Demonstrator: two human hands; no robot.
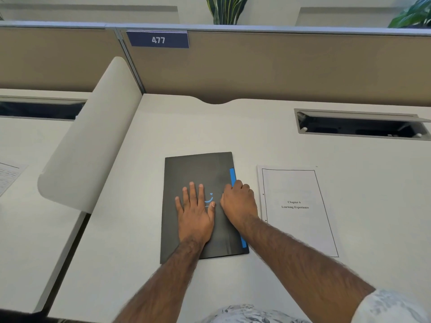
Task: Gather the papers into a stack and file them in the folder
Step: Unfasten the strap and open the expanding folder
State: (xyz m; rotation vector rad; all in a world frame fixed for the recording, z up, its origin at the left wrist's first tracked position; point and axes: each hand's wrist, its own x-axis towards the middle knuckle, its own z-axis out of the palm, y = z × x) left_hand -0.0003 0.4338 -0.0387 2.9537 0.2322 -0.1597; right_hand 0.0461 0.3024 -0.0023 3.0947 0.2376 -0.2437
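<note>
A black folder lies shut in the middle of the white desk, with a blue strip along its right edge. My left hand presses flat on the cover, fingers spread. My right hand rests on the folder's right side, its fingers curled at the blue strip; whether they pinch the edge is hidden. To the right lies a stack of white papers, its top sheet printed "Chapter 6 Learning Experience", with punch holes on the left margin.
The white desk has an open cable tray at the back right and a brown partition behind. A curved white divider stands at the left, with another printed sheet on the desk beyond it.
</note>
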